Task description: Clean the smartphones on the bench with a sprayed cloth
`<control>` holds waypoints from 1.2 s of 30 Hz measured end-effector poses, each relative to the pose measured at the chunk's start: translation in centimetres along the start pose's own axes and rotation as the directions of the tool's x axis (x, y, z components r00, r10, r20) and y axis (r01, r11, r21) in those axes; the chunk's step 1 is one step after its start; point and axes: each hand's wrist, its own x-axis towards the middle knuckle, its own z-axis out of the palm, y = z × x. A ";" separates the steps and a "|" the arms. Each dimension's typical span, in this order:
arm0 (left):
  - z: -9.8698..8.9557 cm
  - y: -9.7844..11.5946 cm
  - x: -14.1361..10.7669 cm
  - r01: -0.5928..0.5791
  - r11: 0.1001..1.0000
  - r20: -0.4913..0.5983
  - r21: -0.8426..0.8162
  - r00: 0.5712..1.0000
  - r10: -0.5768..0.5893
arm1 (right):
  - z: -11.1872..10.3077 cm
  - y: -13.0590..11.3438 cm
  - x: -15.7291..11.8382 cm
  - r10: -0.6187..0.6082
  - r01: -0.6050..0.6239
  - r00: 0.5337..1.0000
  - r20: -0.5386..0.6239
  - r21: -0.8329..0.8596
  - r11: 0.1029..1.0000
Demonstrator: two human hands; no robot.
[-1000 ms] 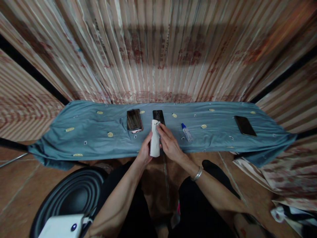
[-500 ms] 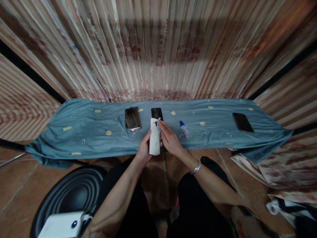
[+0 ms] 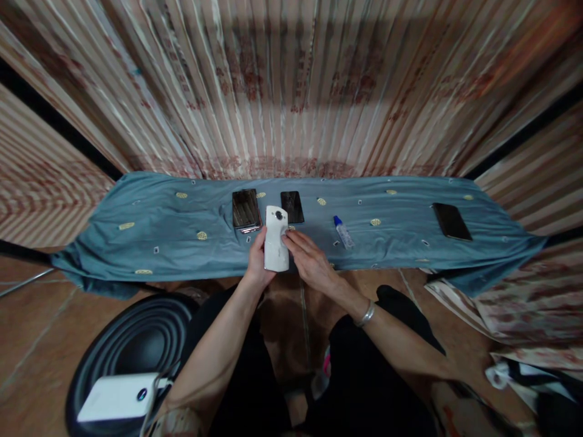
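Note:
A white smartphone [image 3: 276, 246], back side up with its round camera at the top, is held above the front of the table. My left hand [image 3: 259, 264] grips it along its left edge, thumb on the side. At the phone's right edge, my right hand [image 3: 313, 260] presses its fingertips onto the back, fingers together. Something small and pale shows at those fingertips, too small to name. Behind the held phone a dark phone [image 3: 293, 206] lies on the cloth. To its left sits a stack of dark phones [image 3: 246, 209].
A blue-green patterned cloth [image 3: 182, 227] covers the narrow table. On it are a clear bottle with a blue cap [image 3: 343, 232] and another dark phone [image 3: 452, 221] at right. Lower left, a white device with a cable [image 3: 113, 397] rests on a black ribbed round object [image 3: 136, 340].
The white phone has moved slightly left and up in view. My right fingertips have gone from beside its camera down to the middle of its right side. The view has shifted slightly.

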 end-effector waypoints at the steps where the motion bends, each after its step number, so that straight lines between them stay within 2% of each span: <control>1: 0.0 0.1 0.0 0.002 1.000 0.015 -0.004 1.000 -0.002 | 0.0 -0.1 -0.1 -0.012 0.012 1.000 0.004 -0.008 1.000; 7: -0.4 0.7 0.3 -0.049 0.998 0.137 0.026 0.990 0.045 | 0.3 -1.2 -1.4 -0.085 0.085 0.996 0.002 -0.008 0.996; 9: -0.6 0.9 0.4 -0.057 0.998 0.135 0.025 0.989 0.053 | 0.3 -1.7 -1.8 -0.101 0.102 0.995 0.010 -0.022 0.995; 14: -0.7 1.2 0.7 0.008 1.000 0.131 0.014 0.991 -0.010 | -0.1 -3.0 -2.0 -0.207 0.207 0.978 0.014 -0.077 0.975; 20: 0.1 0.9 0.3 0.095 0.995 0.081 0.021 0.992 -0.096 | 0.0 -4.0 -1.7 -0.269 0.280 0.958 0.101 -0.121 0.952; 24: -0.2 0.6 0.3 0.123 0.992 0.082 0.039 0.989 -0.126 | 0.3 -4.2 -1.4 -0.267 0.284 0.955 0.130 -0.129 0.950; 28: -0.8 0.0 0.6 0.120 0.992 0.063 0.039 0.991 -0.122 | 0.4 -3.8 -0.9 -0.258 0.267 0.962 0.091 -0.106 0.958; 36: 0.3 -1.7 0.7 -0.007 0.998 -0.070 -0.068 0.998 0.002 | 1.0 -2.1 0.0 -0.119 0.121 0.993 0.028 -0.073 0.990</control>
